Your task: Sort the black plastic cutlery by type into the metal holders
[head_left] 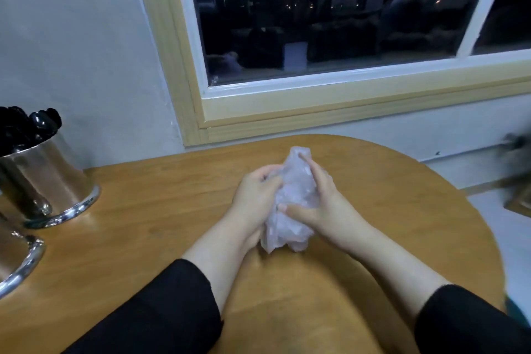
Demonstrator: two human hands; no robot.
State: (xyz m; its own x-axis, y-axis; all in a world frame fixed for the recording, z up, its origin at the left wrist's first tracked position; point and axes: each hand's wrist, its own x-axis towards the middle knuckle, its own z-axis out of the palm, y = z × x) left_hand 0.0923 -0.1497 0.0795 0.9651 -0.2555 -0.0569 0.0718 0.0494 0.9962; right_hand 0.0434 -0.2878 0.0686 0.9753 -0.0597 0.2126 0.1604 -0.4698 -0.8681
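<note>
both hands squeeze a crumpled clear plastic bag (293,204) over the middle of the round wooden table (149,210). the left hand (254,198) wraps the bag's left side, its fingers curled into the plastic and partly hidden in the folds. the right hand (321,207) clamps the other side, fingers (311,169) laid close together along the top and thumb pressing in lower down. whether anything is inside the bag cannot be made out. at the far left stands a metal holder (48,181) packed with black plastic cutlery (26,126), too dark and blurred to tell the type. a 2nd holder (17,261) is cut off by the left edge, its contents out of view. black sleeves (161,313) cover both forearms.
</note>
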